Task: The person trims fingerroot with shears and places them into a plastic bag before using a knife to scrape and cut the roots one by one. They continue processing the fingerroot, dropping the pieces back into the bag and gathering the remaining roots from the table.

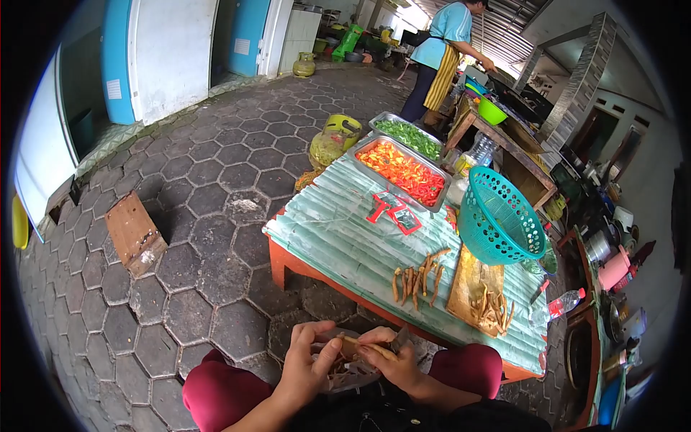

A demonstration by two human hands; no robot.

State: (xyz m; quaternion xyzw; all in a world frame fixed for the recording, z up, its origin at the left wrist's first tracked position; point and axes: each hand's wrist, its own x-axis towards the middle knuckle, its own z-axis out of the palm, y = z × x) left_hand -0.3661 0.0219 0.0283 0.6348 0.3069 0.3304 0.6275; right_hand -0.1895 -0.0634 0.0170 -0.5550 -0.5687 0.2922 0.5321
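Over my lap, a long thin tan root (387, 352) lies between my two hands. My right hand (398, 369) is closed around the root, and a grey knife blade (401, 337) shows beside its fingers. My left hand (308, 360) is curled, its thumb and fingers at the root's other end. Beneath them a clear plastic bag (353, 379) with brown scraps rests between my knees. On the table, several similar brown roots (417, 279) lie in a loose row. More roots (491, 309) sit on the wooden cutting board (464, 291).
The low table (338, 241) carries a teal plastic basket (497, 216), a tray of chopped red chilies (403, 171), a tray of chopped greens (410, 138) and a red-handled peeler (403, 219). Behind it stands a gas cylinder (335, 140). A person (443, 50) works at the back.
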